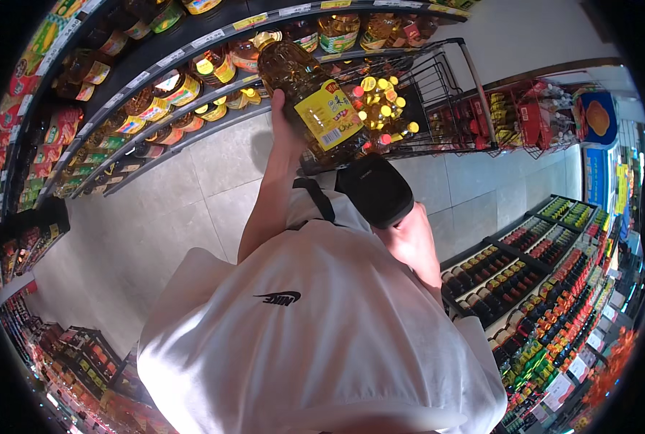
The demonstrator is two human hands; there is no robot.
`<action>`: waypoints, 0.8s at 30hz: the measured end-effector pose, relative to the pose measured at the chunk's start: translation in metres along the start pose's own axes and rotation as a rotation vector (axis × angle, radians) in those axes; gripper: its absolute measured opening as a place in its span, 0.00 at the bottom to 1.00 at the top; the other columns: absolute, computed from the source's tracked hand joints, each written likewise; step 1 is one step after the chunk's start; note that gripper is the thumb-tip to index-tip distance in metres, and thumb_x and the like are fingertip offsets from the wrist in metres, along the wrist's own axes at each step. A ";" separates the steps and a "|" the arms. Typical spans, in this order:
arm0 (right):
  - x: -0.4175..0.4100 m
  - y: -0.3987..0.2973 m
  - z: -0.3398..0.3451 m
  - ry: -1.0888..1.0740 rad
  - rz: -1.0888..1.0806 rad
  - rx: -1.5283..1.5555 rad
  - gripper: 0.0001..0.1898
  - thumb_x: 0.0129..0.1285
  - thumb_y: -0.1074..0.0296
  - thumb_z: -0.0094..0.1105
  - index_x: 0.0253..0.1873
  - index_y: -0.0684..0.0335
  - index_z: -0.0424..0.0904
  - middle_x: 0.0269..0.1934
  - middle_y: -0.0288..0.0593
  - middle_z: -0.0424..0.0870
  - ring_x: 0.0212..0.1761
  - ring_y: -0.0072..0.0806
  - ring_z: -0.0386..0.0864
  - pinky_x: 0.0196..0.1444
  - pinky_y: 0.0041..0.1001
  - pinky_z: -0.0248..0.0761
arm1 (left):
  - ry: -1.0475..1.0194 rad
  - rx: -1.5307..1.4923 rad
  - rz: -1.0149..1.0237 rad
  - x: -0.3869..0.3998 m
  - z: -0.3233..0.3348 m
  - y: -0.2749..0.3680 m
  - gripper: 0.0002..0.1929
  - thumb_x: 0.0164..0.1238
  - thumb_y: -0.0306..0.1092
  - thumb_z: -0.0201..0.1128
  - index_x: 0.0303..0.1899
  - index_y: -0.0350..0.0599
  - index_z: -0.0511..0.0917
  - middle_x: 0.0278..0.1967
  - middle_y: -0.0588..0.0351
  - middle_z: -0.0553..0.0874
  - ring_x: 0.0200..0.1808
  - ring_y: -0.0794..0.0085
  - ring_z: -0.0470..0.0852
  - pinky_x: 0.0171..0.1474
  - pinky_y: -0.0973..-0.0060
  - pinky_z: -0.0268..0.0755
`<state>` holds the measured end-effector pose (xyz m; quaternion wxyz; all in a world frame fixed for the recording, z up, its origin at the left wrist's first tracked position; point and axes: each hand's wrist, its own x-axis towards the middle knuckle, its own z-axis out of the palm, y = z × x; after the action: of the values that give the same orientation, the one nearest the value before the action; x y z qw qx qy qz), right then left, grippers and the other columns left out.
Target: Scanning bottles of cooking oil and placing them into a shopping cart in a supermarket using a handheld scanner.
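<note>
My left hand (288,122) grips the side of a large clear plastic bottle of golden cooking oil (300,81). The bottle leans with its gold cap (266,38) towards the shelf, and its yellow label with printing and a barcode faces up. Behind it, a wire shopping cart (447,70) holds several smaller oil bottles (379,116) with yellow and red caps. A black boxy device (376,190) covers most of my right hand (406,230). Its fingers are hidden, so whether they hold the device or something below it cannot be made out.
Shelves (203,40) of oil bottles with price tags curve along the left and front. Wire racks of bottles (545,119) stand beyond the cart. A tiered display of dark bottles (496,271) is at the right. Grey floor tiles (181,200) lie between.
</note>
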<state>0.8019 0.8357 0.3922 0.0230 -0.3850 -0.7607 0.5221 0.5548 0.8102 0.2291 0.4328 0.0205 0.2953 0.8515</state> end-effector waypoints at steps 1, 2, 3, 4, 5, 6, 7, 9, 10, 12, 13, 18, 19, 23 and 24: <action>0.003 -0.001 0.001 0.006 0.028 -0.032 0.10 0.52 0.75 0.63 0.40 0.69 0.81 0.31 0.46 0.87 0.33 0.28 0.82 0.39 0.31 0.76 | 0.025 0.000 -0.039 -0.004 0.003 0.004 0.42 0.69 0.72 0.51 0.70 0.44 0.68 0.63 0.47 0.80 0.62 0.53 0.81 0.64 0.54 0.76; 0.005 -0.001 0.002 0.013 0.056 -0.063 0.09 0.51 0.74 0.63 0.39 0.69 0.81 0.30 0.47 0.86 0.33 0.27 0.82 0.39 0.32 0.76 | 0.007 -0.015 -0.053 -0.005 0.004 0.006 0.43 0.68 0.72 0.52 0.71 0.43 0.67 0.64 0.46 0.80 0.63 0.53 0.80 0.64 0.54 0.76; 0.006 0.000 0.003 0.009 0.053 -0.066 0.09 0.51 0.74 0.63 0.39 0.69 0.81 0.30 0.47 0.86 0.33 0.27 0.82 0.39 0.32 0.76 | 0.009 -0.017 -0.048 -0.004 0.001 0.008 0.43 0.68 0.72 0.52 0.71 0.43 0.67 0.64 0.46 0.80 0.63 0.53 0.80 0.64 0.54 0.76; 0.008 0.002 0.003 -0.001 0.036 -0.088 0.10 0.51 0.74 0.63 0.40 0.69 0.81 0.30 0.47 0.86 0.33 0.27 0.82 0.40 0.31 0.76 | -0.051 0.015 -0.014 -0.001 -0.003 0.010 0.44 0.68 0.73 0.52 0.71 0.44 0.67 0.64 0.47 0.80 0.63 0.53 0.80 0.64 0.54 0.76; 0.010 0.003 0.004 -0.012 0.019 -0.108 0.10 0.51 0.74 0.63 0.40 0.69 0.81 0.31 0.47 0.86 0.33 0.27 0.82 0.41 0.31 0.76 | -0.110 0.048 0.021 0.001 -0.006 0.012 0.44 0.67 0.73 0.53 0.71 0.44 0.67 0.64 0.47 0.80 0.63 0.54 0.80 0.64 0.54 0.75; 0.011 0.003 0.005 -0.011 0.017 -0.108 0.10 0.51 0.74 0.63 0.40 0.69 0.81 0.31 0.47 0.86 0.33 0.27 0.82 0.41 0.31 0.76 | -0.116 0.098 0.068 0.002 -0.008 0.012 0.44 0.66 0.73 0.54 0.71 0.45 0.67 0.64 0.47 0.80 0.63 0.54 0.80 0.65 0.54 0.74; 0.013 0.003 0.006 -0.003 0.009 -0.099 0.11 0.53 0.74 0.62 0.43 0.68 0.81 0.33 0.51 0.87 0.38 0.39 0.85 0.43 0.34 0.77 | -0.117 0.099 0.070 0.006 -0.013 0.010 0.44 0.66 0.73 0.54 0.71 0.45 0.67 0.64 0.47 0.80 0.63 0.54 0.80 0.65 0.54 0.74; 0.019 0.014 0.008 0.010 -0.001 -0.086 0.13 0.54 0.74 0.61 0.45 0.66 0.82 0.36 0.55 0.88 0.44 0.51 0.88 0.45 0.37 0.78 | -0.039 0.055 0.048 0.015 -0.026 0.003 0.45 0.65 0.73 0.55 0.71 0.45 0.67 0.64 0.48 0.79 0.63 0.54 0.80 0.66 0.54 0.73; 0.028 0.029 0.011 -0.044 -0.008 0.140 0.11 0.54 0.75 0.60 0.43 0.66 0.83 0.35 0.49 0.88 0.43 0.44 0.88 0.45 0.35 0.77 | -0.040 0.057 0.052 0.015 -0.028 0.003 0.45 0.65 0.73 0.55 0.71 0.45 0.67 0.64 0.48 0.79 0.63 0.54 0.80 0.66 0.54 0.73; 0.042 0.031 0.005 -0.157 0.040 0.632 0.11 0.58 0.73 0.61 0.47 0.60 0.83 0.38 0.35 0.86 0.43 0.29 0.85 0.48 0.30 0.77 | -0.098 0.042 0.057 0.015 -0.032 -0.001 0.46 0.64 0.73 0.56 0.71 0.45 0.67 0.65 0.49 0.79 0.65 0.54 0.79 0.66 0.55 0.72; 0.052 0.047 0.012 -0.134 0.165 1.015 0.14 0.62 0.71 0.62 0.53 0.57 0.79 0.43 0.36 0.84 0.44 0.35 0.83 0.50 0.35 0.80 | -0.113 0.059 0.084 0.014 -0.032 -0.002 0.47 0.63 0.74 0.56 0.72 0.45 0.66 0.66 0.50 0.78 0.66 0.55 0.78 0.67 0.56 0.71; 0.116 0.109 0.027 -0.416 0.052 1.727 0.10 0.68 0.66 0.58 0.52 0.55 0.75 0.50 0.41 0.85 0.52 0.42 0.83 0.60 0.49 0.75 | -0.120 0.461 0.207 0.019 -0.111 -0.027 0.48 0.64 0.74 0.57 0.77 0.52 0.59 0.73 0.51 0.70 0.71 0.55 0.71 0.73 0.53 0.65; 0.118 0.113 0.028 -0.411 -0.003 1.766 0.10 0.68 0.66 0.58 0.52 0.56 0.76 0.51 0.40 0.85 0.54 0.41 0.82 0.62 0.50 0.73 | -0.210 0.706 0.246 0.021 -0.091 -0.012 0.48 0.65 0.73 0.57 0.77 0.52 0.58 0.74 0.51 0.68 0.72 0.55 0.70 0.74 0.53 0.63; 0.124 0.116 0.034 -0.094 0.222 1.880 0.12 0.66 0.68 0.57 0.53 0.58 0.75 0.51 0.40 0.83 0.58 0.42 0.78 0.65 0.50 0.69 | -0.111 0.603 0.214 -0.024 0.049 0.057 0.48 0.55 0.52 0.78 0.73 0.41 0.62 0.64 0.52 0.79 0.63 0.63 0.79 0.70 0.67 0.66; 0.129 0.126 0.037 -0.128 0.168 1.792 0.12 0.65 0.69 0.57 0.53 0.58 0.75 0.50 0.40 0.80 0.60 0.41 0.77 0.66 0.50 0.68 | -0.250 0.773 0.280 -0.030 0.063 0.069 0.48 0.53 0.51 0.79 0.72 0.41 0.64 0.64 0.52 0.79 0.63 0.65 0.78 0.69 0.68 0.67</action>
<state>0.7653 0.9058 0.2259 0.2339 -0.2472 -0.0377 0.9396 0.5418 0.7872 0.3241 0.3062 0.3241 0.5321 0.7198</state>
